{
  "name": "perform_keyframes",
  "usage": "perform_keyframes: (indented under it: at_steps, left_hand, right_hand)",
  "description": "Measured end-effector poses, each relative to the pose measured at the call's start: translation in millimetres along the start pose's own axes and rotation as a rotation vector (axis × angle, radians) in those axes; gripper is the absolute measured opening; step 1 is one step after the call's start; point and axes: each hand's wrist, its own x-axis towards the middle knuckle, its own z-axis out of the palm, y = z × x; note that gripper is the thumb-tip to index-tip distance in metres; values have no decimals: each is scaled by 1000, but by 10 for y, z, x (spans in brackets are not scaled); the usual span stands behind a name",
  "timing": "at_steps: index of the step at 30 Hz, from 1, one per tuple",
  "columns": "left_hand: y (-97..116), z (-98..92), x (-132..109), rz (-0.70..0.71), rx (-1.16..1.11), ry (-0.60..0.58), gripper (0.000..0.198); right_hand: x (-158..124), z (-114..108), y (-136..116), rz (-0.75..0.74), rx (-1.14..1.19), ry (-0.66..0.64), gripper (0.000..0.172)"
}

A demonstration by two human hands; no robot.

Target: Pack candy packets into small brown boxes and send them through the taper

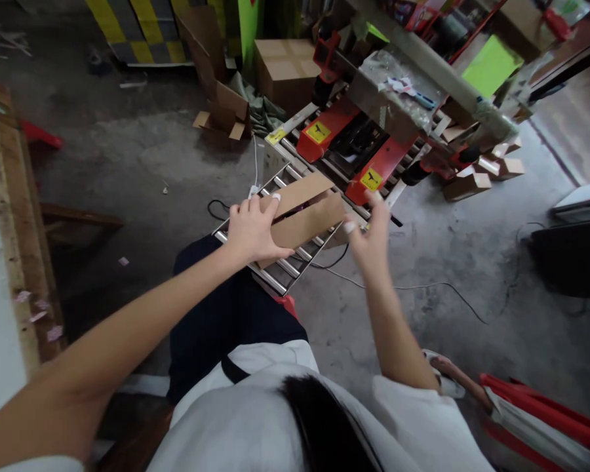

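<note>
A small brown cardboard box (309, 221) lies on the metal roller conveyor (286, 265) in front of me. Its two long top flaps are folded inward, with a dark gap between them. My left hand (254, 228) rests on the box's left end, fingers spread over the flaps and thumb toward me. At the box's right end is my right hand (371, 236), fingers apart and slightly curled; whether it touches the cardboard I cannot tell. Just beyond the box stands a carton sealing machine (383, 157) with red guides and yellow warning labels.
An open carton (223, 111) and a closed carton (288, 69) stand on the floor behind the conveyor. A wooden-edged table (22, 236) is at the left. A cable (437, 284) trails across the floor at right, where another person's foot (445, 373) shows.
</note>
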Motion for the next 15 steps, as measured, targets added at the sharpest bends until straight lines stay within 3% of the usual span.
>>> perform_keyframes:
  at_steps: [3, 6, 9, 12, 15]
  left_hand:
    - [203, -3, -93, -33, 4, 25, 116]
    - [75, -22, -93, 17, -119, -46, 93]
    - [-219, 96, 123, -8, -471, 27, 59]
    - [-337, 370, 389, 39, -856, 99, 58]
    - [-270, 606, 497, 147, -979, 16, 64]
  right_hand:
    - [-404, 562, 28, 171, -26, 9, 83]
    - [-444, 875, 34, 244, 30, -14, 76]
    - [-289, 840, 50, 201, 94, -71, 73]
    - [-211, 726, 68, 203, 97, -76, 75]
    - [-228, 690, 63, 193, 23, -72, 75]
